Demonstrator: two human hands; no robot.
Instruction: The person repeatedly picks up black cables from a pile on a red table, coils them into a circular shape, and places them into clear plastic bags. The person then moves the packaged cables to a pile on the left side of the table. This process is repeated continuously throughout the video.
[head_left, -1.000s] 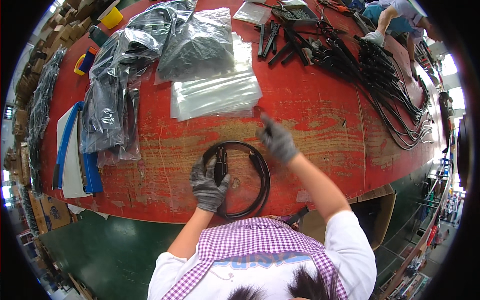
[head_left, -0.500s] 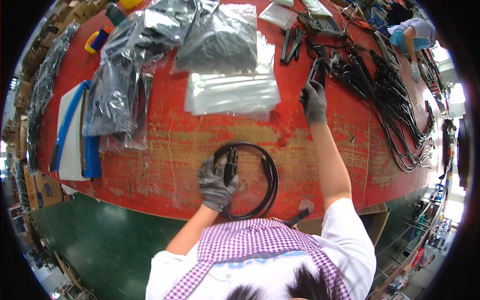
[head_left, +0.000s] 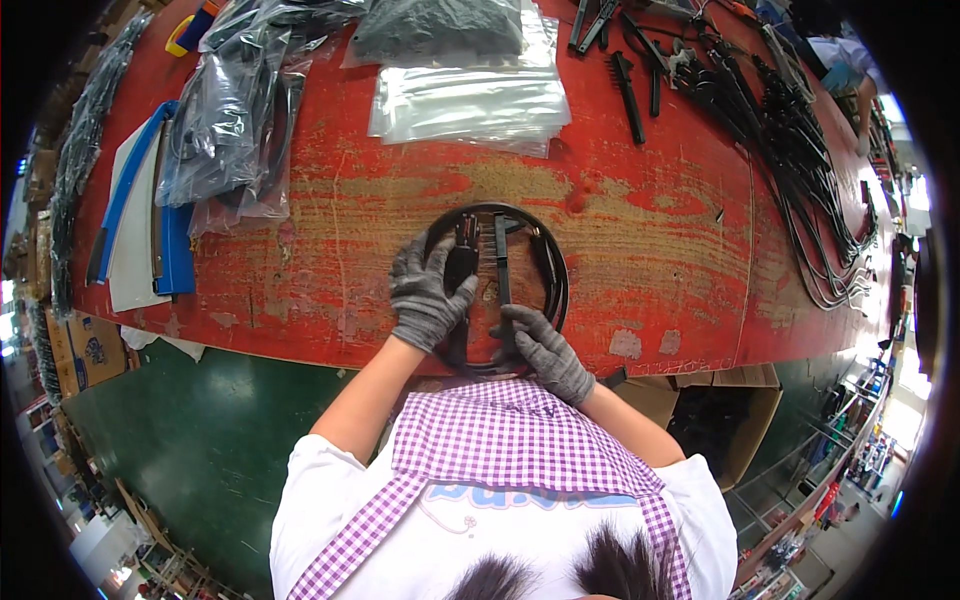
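While half a second ago it was out among the black strips (head_left: 627, 97), the right hand (head_left: 546, 352) is now back near the body, its grip closed on the lower end of a slim black bar (head_left: 503, 268). The left hand (head_left: 430, 298) keeps its grip curled around a black plug-like piece (head_left: 462, 264) within the black cable coil (head_left: 558, 272), on the worktop (head_left: 650, 235) before the clear bags (head_left: 470, 105).

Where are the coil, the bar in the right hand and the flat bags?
Coil (head_left: 560, 285): head view, right side of the ring.
Bar (head_left: 503, 262): head view, middle of its length.
Flat bags (head_left: 465, 108): head view, top bag's surface.
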